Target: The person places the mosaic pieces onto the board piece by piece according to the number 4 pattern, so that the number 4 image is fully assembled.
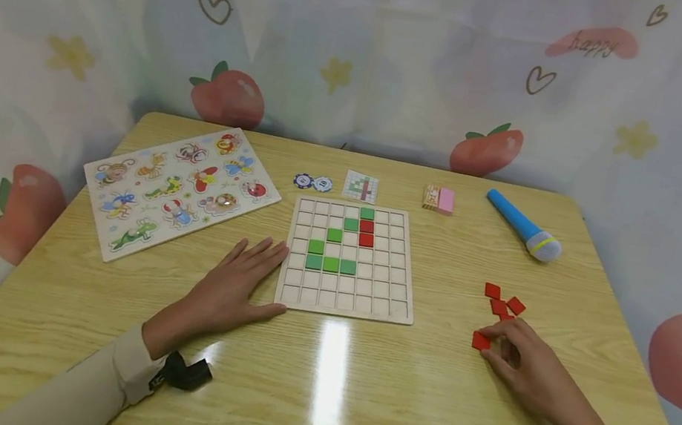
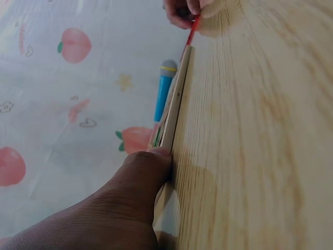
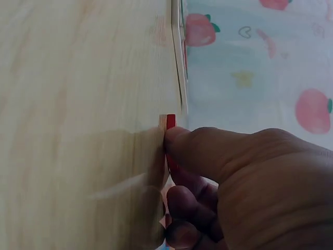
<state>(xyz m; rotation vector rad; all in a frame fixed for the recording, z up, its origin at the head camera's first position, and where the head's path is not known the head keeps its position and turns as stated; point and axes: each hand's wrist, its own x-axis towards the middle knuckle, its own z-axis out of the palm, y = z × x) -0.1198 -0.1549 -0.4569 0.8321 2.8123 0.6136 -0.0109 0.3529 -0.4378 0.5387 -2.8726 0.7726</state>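
A square wooden grid board point(image 1: 343, 312) lies in the middle of the table. Several green tiles point(image 1: 336, 235) and two red tiles point(image 1: 366, 240) fill some of its cells. My left hand point(image 1: 230, 288) lies with fingers spread at the board's left edge; in the left wrist view its thumb point(image 2: 143, 172) touches the board's side. To the right of the board, my right hand point(image 1: 534, 369) pinches a red square tile point(image 1: 479, 342) between thumb and fingers, low at the tabletop. Several loose red tiles point(image 1: 498, 307) lie just beyond that hand, one partly hidden by it.
An insect puzzle board point(image 1: 224, 223) lies at the left. Along the back are two round chips point(image 1: 312, 182), a small pattern card point(image 1: 360, 186) and a pink-and-patterned block point(image 1: 439, 199). A blue toy microphone point(image 1: 522, 224) lies at the back right. A printed curtain point(image 1: 369, 44) surrounds the table.
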